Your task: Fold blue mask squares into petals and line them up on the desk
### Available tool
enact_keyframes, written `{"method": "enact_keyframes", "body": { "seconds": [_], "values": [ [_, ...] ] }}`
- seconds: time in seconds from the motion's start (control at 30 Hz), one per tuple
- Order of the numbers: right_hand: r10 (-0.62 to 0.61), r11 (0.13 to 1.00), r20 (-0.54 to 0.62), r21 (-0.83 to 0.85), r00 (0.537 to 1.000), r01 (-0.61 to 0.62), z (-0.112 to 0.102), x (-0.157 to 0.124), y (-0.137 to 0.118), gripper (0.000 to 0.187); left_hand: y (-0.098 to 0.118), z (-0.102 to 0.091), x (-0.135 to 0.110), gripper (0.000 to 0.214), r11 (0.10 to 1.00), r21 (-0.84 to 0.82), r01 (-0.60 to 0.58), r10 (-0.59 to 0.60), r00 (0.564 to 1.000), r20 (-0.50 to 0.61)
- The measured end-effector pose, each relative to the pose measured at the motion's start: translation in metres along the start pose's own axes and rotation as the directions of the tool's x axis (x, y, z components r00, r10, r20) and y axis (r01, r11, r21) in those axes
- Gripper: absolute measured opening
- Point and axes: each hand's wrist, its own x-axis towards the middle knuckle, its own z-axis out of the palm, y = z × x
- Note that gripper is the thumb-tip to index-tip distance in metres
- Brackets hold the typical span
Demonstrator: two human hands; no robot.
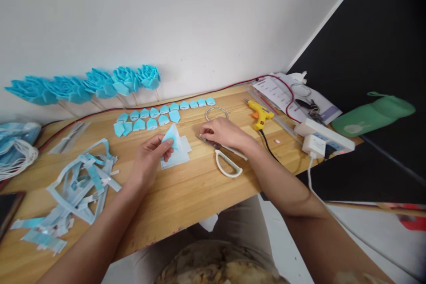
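Between the thumb and fingers of my left hand (153, 148) is a folded, pointed piece of blue and white mask fabric (172, 138). Pale flat fabric squares (176, 159) lie on the table just under it. My right hand (221, 132) rests over the blades of the white-handled scissors (229, 168), its fingers closed on them near the pivot. The scissors lie flat, handle loops toward me. Beyond both hands, folded blue petals (152, 123) stand in two rows. A clear tape-like ring (216, 113) sits behind my right hand.
Blue fabric flowers on sticks (123, 80) lean along the wall. Cut mask strips (83, 182) pile at left, near a bag of masks (18, 151) and a phone (9, 208). At right are a yellow glue gun (261, 114), a power strip (328, 135) and a green bottle (369, 115).
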Motion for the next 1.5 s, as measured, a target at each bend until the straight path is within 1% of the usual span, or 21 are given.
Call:
{"method": "enact_keyframes", "body": {
  "seconds": [0.17,0.37,0.5,0.57,0.7,0.73,0.77,0.8,0.83,0.87,0.9,0.93,0.97,1.0,1.03,1.13,1.3,1.4,1.5],
  "values": [
    [0.038,0.999,0.019,-0.029,0.999,-0.038,0.000,0.000,-0.002,0.018,-0.004,-0.002,0.002,0.024,0.999,0.019,-0.026,0.026,1.000,0.015],
    [0.046,0.994,-0.010,-0.096,0.999,-0.047,0.003,0.003,-0.001,0.018,-0.007,-0.004,0.003,0.023,0.996,0.082,-0.021,0.021,1.000,0.006],
    [0.026,0.994,-0.022,-0.105,0.999,-0.029,0.005,0.004,0.003,0.018,-0.006,-0.005,0.003,0.022,0.999,0.039,-0.021,0.021,1.000,0.007],
    [0.034,0.997,-0.037,-0.066,0.999,-0.036,0.006,0.004,0.006,0.016,-0.006,-0.005,0.002,0.022,1.000,0.024,-0.020,0.019,1.000,0.004],
    [0.037,0.996,-0.068,0.080,0.997,-0.031,0.007,0.004,0.008,0.013,-0.003,-0.003,0.001,0.023,1.000,0.016,-0.016,0.016,1.000,-0.001],
    [0.018,0.995,-0.111,0.098,0.994,-0.007,0.008,0.003,0.006,0.012,-0.002,-0.002,0.001,0.023,1.000,0.014,-0.015,0.015,1.000,0.002],
    [-0.012,0.994,-0.184,0.107,0.983,0.032,0.008,0.002,0.003,0.013,-0.002,-0.002,0.000,0.023,1.000,0.014,-0.012,0.012,1.000,0.008],
    [-0.059,0.990,-0.280,0.104,0.958,0.092,0.009,0.001,-0.001,0.013,-0.001,-0.001,0.000,0.023,1.000,0.016,-0.007,0.007,1.000,0.014],
    [-0.123,0.982,-0.382,0.085,0.916,0.167,0.009,-0.001,-0.006,0.013,0.000,-0.001,-0.001,0.023,1.000,0.019,-0.003,0.002,1.000,0.019],
    [-0.197,0.966,-0.478,0.053,0.856,0.252,0.010,-0.002,-0.012,0.014,0.000,-0.001,-0.001,0.023,1.000,0.022,-0.001,0.000,1.000,0.024],
    [-0.276,0.943,-0.547,0.006,0.790,0.333,0.011,-0.004,-0.017,0.014,0.001,-0.001,-0.002,0.023,1.000,0.026,0.001,-0.002,1.000,0.032],
    [-0.349,0.915,-0.593,-0.047,0.726,0.402,0.013,-0.005,-0.022,0.014,0.001,-0.001,-0.002,0.023,1.000,0.029,0.000,-0.001,0.999,0.036],
    [-0.412,0.886,-0.616,-0.100,0.671,0.453,0.015,-0.006,-0.026,0.013,0.002,-0.001,-0.002,0.023,1.000,0.032,0.000,-0.001,0.999,0.041],
    [-0.462,0.861,-0.623,-0.145,0.631,0.487,0.017,-0.007,-0.029,0.013,0.002,-0.001,-0.002,0.023,0.999,0.034,0.002,-0.003,0.999,0.046],
    [-0.498,0.842,-0.623,-0.182,0.603,0.508,0.020,-0.008,-0.031,0.013,0.002,-0.001,-0.002,0.023,0.999,0.038,0.007,-0.009,0.999,0.052],
    [-0.565,0.808,-0.603,-0.265,0.563,0.527,0.028,-0.008,-0.035,0.017,0.002,0.000,-0.003,0.023,0.999,0.038,0.028,-0.030,0.998,0.062],
    [-0.622,0.773,-0.604,-0.370,0.498,0.515,0.035,-0.008,-0.036,0.022,0.000,0.002,-0.004,0.024,1.000,0.028,0.010,-0.013,0.996,0.086],
    [-0.635,0.764,-0.599,-0.395,0.488,0.510,0.035,-0.009,-0.036,0.023,0.000,0.003,-0.005,0.024,1.000,0.023,0.009,-0.011,0.996,0.089],
    [-0.626,0.768,-0.612,-0.380,0.483,0.515,0.034,-0.009,-0.037,0.023,0.000,0.002,-0.005,0.024,1.000,0.011,0.008,-0.009,0.996,0.088]
  ]
}}
